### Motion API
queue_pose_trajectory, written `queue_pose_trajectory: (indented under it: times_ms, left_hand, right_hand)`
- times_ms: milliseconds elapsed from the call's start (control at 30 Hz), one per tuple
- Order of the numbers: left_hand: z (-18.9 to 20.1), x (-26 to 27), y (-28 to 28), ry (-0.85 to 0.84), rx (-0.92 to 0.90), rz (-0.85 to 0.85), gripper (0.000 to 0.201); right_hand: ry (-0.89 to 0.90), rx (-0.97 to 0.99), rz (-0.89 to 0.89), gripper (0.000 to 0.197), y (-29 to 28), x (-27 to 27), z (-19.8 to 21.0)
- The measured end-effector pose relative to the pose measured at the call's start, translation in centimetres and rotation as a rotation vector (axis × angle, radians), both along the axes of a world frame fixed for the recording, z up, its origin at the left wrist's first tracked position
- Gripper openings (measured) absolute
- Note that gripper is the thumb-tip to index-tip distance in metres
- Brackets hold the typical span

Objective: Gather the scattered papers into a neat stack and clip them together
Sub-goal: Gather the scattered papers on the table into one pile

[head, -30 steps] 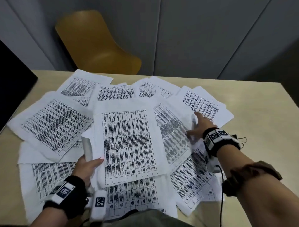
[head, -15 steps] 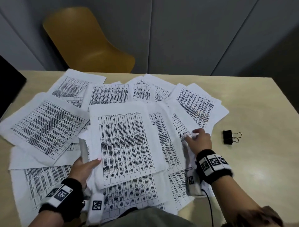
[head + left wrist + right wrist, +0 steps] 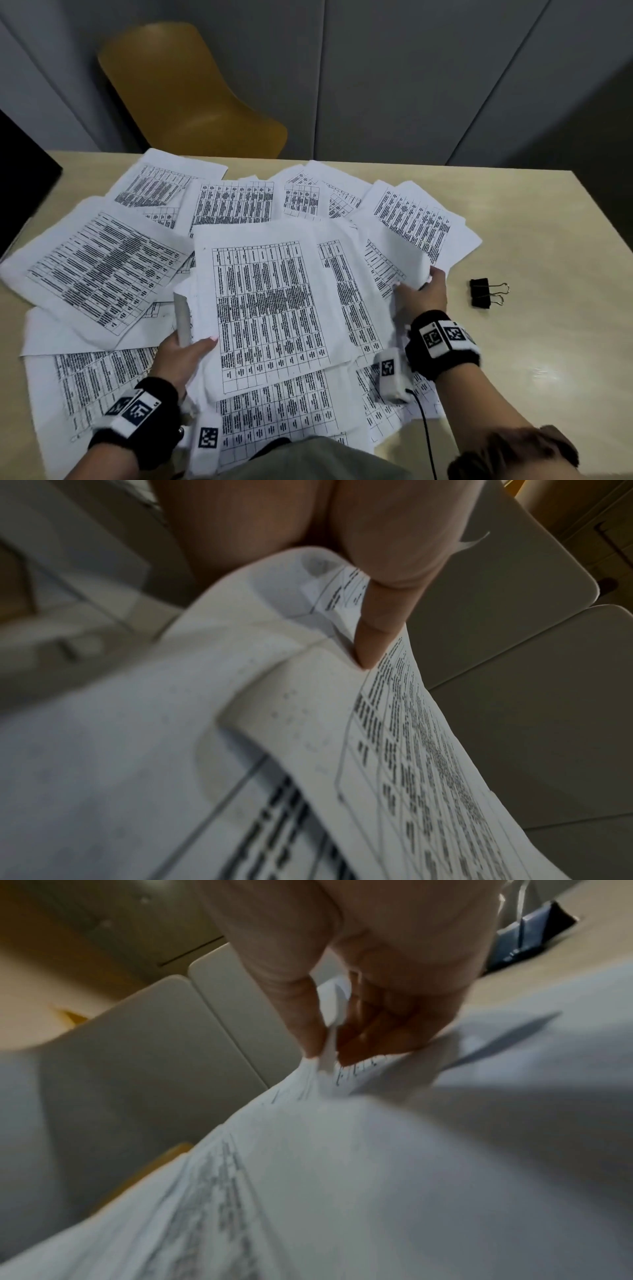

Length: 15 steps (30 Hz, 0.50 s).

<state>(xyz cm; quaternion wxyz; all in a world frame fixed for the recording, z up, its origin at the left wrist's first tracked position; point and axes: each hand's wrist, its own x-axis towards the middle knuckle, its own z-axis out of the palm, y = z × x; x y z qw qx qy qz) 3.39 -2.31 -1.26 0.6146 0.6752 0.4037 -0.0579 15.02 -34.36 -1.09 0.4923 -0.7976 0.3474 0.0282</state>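
Pinching sheet edges, left hand [image 3: 181, 356] and right hand [image 3: 426, 291]; binder clip [image 3: 486, 292] apart.

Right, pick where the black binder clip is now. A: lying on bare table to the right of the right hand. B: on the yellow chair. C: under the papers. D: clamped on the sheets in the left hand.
A: the binder clip lies alone on the table, right of the right hand, which pinches a sheet's edge.
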Motion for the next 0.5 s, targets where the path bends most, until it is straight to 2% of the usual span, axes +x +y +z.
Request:
queue_pose_trajectory:
  times_ms: [67, 133, 200, 267, 333, 400, 500]
  left_hand:
    - [0.4, 0.0, -0.3, -0.007, 0.004, 0.001, 0.046]
    - [0.2, -0.1, -0.2, 0.001, 0.006, 0.016, 0.046]
    - [-0.1, 0.0, -0.1, 0.011, 0.003, 0.017, 0.045]
    - [-0.2, 0.1, 0.0, 0.006, -0.004, 0.020, 0.045]
    - [-0.2, 0.2, 0.1, 0.009, -0.016, 0.023, 0.044]
    - [-0.2, 0.4, 0.4, 0.008, 0.000, 0.031, 0.040]
    - [0.3, 0.5, 0.1, 0.004, 0.013, 0.012, 0.025]
  right_hand:
    - [-0.108, 0.277, -0.069, 0.062, 0.5, -0.7, 0.6]
    - [-0.037, 0.473, -0.069, 0.078, 1.7, -1.6, -0.3]
    - [0.105, 0.337, 0.099, 0.080, 3.1, -2.4, -0.9]
    - [0.156, 0.135, 0.248, 0.063, 3.3, -2.7, -0.9]
    - [0.199, 0.092, 0.297, 0.046, 2.2, -2.4, -0.3]
    - [0.238, 0.124, 0.354, 0.032, 0.1, -2.0, 0.6]
    - [0.234, 0.306, 0.397, 0.027, -1.4, -1.7, 1.1]
